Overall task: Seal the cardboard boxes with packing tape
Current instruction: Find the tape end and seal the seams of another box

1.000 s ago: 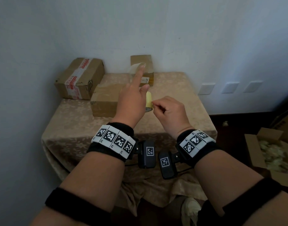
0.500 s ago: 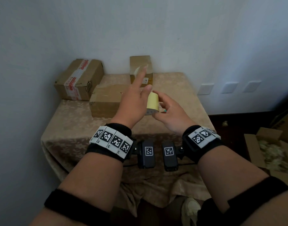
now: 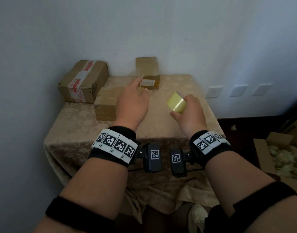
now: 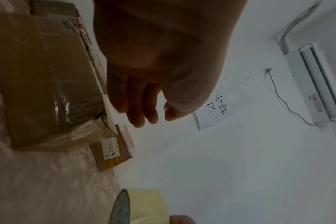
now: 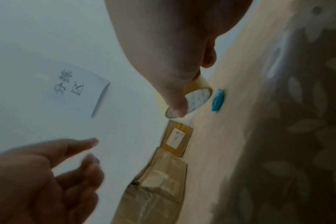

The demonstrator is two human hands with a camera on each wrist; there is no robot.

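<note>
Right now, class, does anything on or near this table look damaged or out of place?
Yes. The front box has a torn, crumpled corner under wrinkled tape. An open box sits on the floor to the right. The left box overhangs the table edge.

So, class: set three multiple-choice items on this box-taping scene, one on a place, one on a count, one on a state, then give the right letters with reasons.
1. Where is the tape roll?
A. On the floor
B. In the right hand
C. On a box

2. How many cardboard boxes are on the table?
A. Three
B. One
C. Six

3. How is the left hand?
A. Gripping the roll
B. Flat on the cloth
C. Raised, fingers loosely extended

Answers:
1 B, its fingers curl round the roll.
2 A, taped box, front box, small labelled box.
3 C, it grips no roll or box.
</note>
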